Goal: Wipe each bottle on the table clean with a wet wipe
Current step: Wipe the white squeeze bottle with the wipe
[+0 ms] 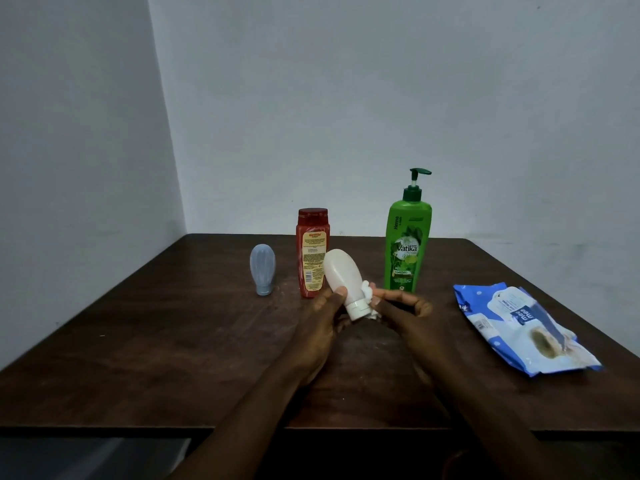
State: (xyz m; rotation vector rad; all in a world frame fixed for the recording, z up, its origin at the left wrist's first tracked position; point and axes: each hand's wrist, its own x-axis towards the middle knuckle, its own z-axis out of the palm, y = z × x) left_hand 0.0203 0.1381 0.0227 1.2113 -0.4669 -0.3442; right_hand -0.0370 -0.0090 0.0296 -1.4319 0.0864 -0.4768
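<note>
Hands [322, 327] [405, 313] press wipe [367, 293] to bottle [341, 271] over dark table [173, 341].

The green pump bottle [407, 251] carried the brand "Vatika" in white across its front, with "Henna" running up its side. The red bottle [311, 252] showed "Karthika" on its yellow label; the smaller print was unreadable. The blue wipes pack [519, 327] read "mee mee", upside down.
</note>
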